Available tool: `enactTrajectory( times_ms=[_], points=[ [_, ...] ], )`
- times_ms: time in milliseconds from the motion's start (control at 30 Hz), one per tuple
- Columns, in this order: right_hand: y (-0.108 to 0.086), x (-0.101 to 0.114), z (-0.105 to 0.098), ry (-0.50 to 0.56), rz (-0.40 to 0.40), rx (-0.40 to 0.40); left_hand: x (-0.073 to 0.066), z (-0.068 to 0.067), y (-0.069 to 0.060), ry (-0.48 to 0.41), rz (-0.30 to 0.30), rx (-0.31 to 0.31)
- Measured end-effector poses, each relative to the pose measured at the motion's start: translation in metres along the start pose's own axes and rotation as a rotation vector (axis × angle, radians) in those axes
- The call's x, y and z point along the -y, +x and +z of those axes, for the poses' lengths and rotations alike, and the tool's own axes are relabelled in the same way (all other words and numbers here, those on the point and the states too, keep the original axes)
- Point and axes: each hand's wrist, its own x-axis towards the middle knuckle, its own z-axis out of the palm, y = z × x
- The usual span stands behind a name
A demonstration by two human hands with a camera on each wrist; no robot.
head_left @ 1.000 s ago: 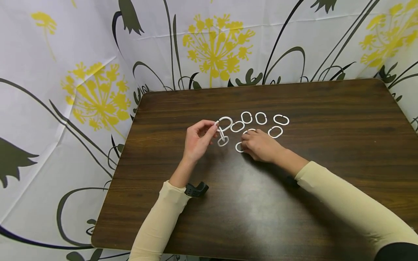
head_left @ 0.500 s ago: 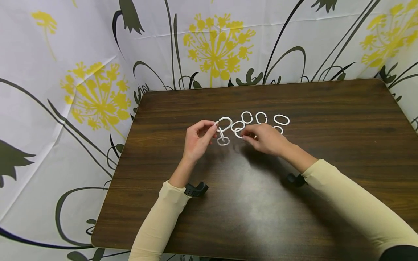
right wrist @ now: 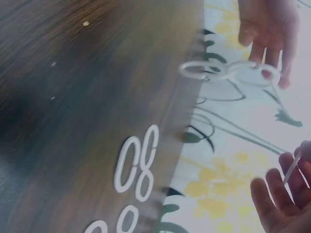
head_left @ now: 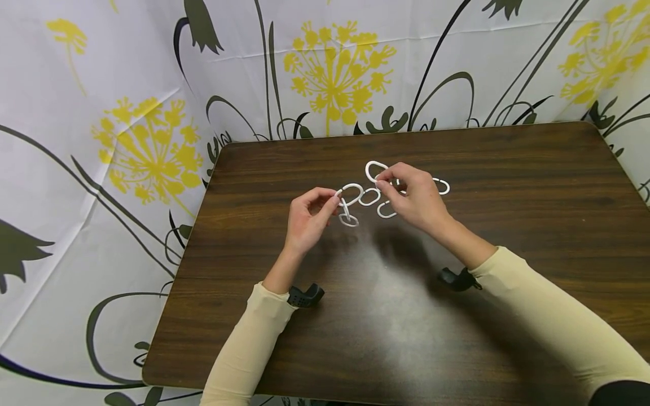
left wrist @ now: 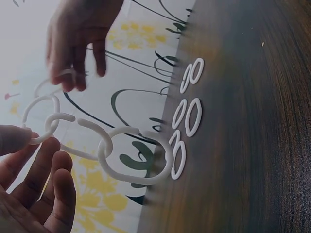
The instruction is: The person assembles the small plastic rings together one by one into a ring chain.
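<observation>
My left hand (head_left: 306,221) pinches the end of a short chain of white oval plastic rings (left wrist: 133,180) between thumb and fingers. In the left wrist view the chain's three linked rings hang above the table; small gaps show in their rims. To its right, my right hand (head_left: 418,197) holds a single white oval ring (head_left: 367,170) at its fingertips, raised above the table and apart from the chain. In the right wrist view this ring shows edge-on as a thin white line.
Several loose white rings (right wrist: 119,167) lie flat on the dark wood table (head_left: 244,270); my right hand covers some of them in the head view. A floral-patterned white cloth (head_left: 244,73) hangs behind and left of the table.
My right hand has picked up a ring from the near side of the loose group, raised it and moved it away from me. The left hand has stayed almost still with the chain.
</observation>
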Motion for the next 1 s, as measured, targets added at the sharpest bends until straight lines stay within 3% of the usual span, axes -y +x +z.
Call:
enactTrajectory(
  times_ms=[300,633,1000],
  points=[
    [0.006,0.016,0.009,0.11,-0.175,-0.069,-0.003,0.003,0.0,0.047,0.049,-0.006],
    [0.005,0.029,0.024,-0.16,-0.399,-0.061,-0.01,0.008,-0.002,0.169,0.118,-0.038],
    [0.002,0.031,0.029,-0.283,-0.46,-0.002,-0.011,0.009,-0.001,0.179,0.138,-0.063]
  ],
)
